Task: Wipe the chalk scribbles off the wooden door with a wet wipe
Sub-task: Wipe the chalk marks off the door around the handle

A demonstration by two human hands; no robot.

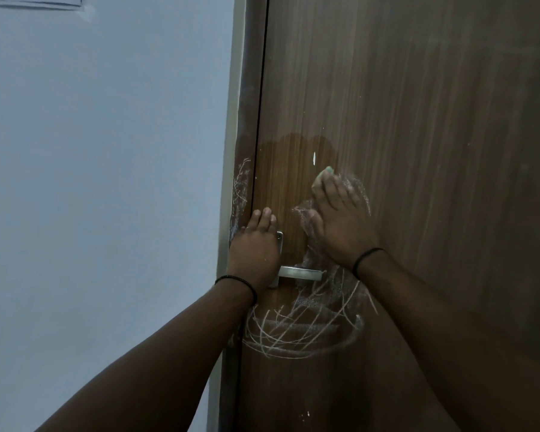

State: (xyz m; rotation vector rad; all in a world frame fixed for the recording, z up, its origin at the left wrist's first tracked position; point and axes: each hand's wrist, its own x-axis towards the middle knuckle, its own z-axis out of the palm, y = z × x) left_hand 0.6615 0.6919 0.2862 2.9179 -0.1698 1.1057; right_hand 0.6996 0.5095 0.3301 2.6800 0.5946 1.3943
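On the door (418, 151): two hands, one wipe (327, 171).

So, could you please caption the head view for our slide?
Right hand presses a wet wipe over chalk scribbles on the wooden door.

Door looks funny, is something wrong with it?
Yes. White chalk scribbles tangle across the door under the handle, and more run up the frame. Above the handle is a darker wet patch, where the right hand presses a wipe.

Head view faces the door (418, 151) close, angled slightly downward.
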